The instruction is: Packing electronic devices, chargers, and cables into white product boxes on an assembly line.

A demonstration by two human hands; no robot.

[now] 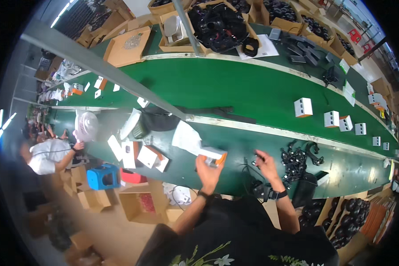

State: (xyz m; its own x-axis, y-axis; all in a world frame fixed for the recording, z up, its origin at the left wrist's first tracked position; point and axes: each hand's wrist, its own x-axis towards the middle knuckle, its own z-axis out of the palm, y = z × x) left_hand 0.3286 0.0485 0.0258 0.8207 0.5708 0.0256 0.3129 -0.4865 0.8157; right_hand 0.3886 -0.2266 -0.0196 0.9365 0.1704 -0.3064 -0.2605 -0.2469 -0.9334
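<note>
My left hand (207,176) is wrapped round a small white and orange box (216,154), held just above the green worktable. To its right my right hand (268,168) is raised, its fingers pinched on a small dark piece (256,158) whose kind I cannot make out. A white sheet or bag (186,138) lies just beyond the left hand. Next to the right hand is a pile of small black parts (294,163). Black cables (247,170) lie between my hands, near the table's front edge.
White boxes (149,156) and a pink fan (87,126) stand on the left. A grey metal post (133,82) slants across the view. Several small boxes (303,107) sit on the green conveyor belt (252,91). Another person (48,156) works at the far left.
</note>
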